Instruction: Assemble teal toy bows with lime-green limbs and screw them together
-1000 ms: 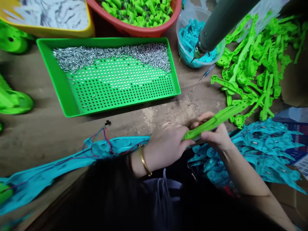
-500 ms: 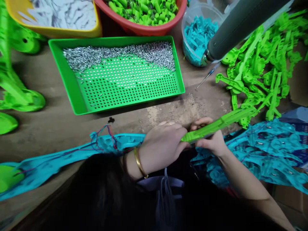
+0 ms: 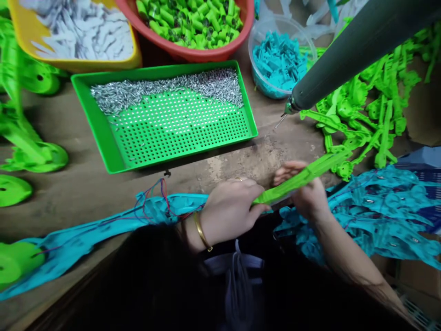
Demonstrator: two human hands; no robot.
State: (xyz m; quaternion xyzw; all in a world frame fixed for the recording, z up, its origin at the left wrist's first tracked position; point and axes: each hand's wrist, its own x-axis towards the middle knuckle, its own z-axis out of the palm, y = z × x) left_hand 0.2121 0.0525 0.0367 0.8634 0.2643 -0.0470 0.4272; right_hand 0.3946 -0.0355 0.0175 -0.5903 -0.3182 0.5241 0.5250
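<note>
Small assembly workshop: worn wooden bench [image 3: 69,193], perforated tray of screws [image 3: 165,115], tubs of moulded plastic parts [image 3: 189,23], hanging powered screwdriver [image 3: 344,50]

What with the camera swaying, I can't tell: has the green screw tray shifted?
No. The green screw tray still has its near right corner just behind the worn patch; only the view shifted.

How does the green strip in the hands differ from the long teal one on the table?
The green strip, bright green, is gripped by the left hand and right hand and slants; the teal strip, blue-green, lies flat on the table. The teal strip carries red and blue wires; the green strip shows none. Both are long, narrow plastic.
</note>
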